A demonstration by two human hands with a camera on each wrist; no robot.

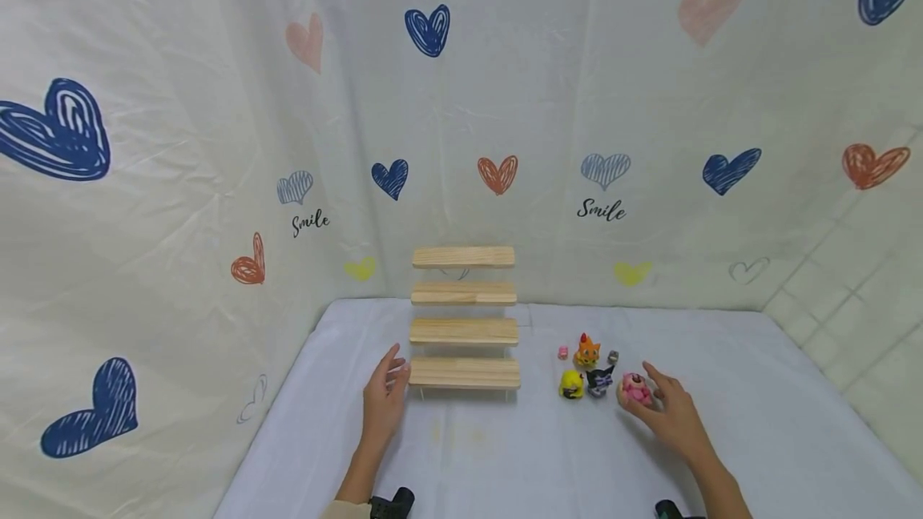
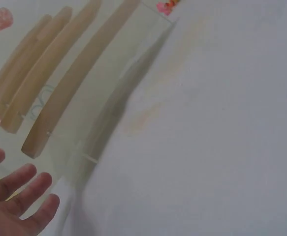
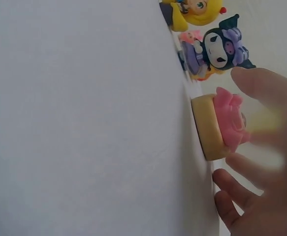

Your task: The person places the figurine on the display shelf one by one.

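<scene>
My left hand (image 1: 384, 403) is held with fingers spread beside the left end of the lowest board of a four-tier wooden display rack (image 1: 465, 373). It holds nothing; the left wrist view shows loose, bent fingers (image 2: 44, 184) below the board ends. On the right, my right hand (image 1: 672, 415) reaches around a pink figurine (image 1: 635, 388) on a round tan base, thumb on the near side. In the right wrist view the thumb (image 3: 251, 81) stands apart from the figurine, which sits on the cloth between thumb and fingers. Just left of it stands a black-hooded figurine (image 1: 599, 381).
A yellow figurine (image 1: 572, 384), an orange figurine (image 1: 587, 352), a tiny pink piece (image 1: 563, 352) and a small grey piece (image 1: 613, 357) stand close together right of the rack. White cloth (image 1: 548, 455) covers the table. A heart-printed curtain (image 1: 534, 102) hangs behind.
</scene>
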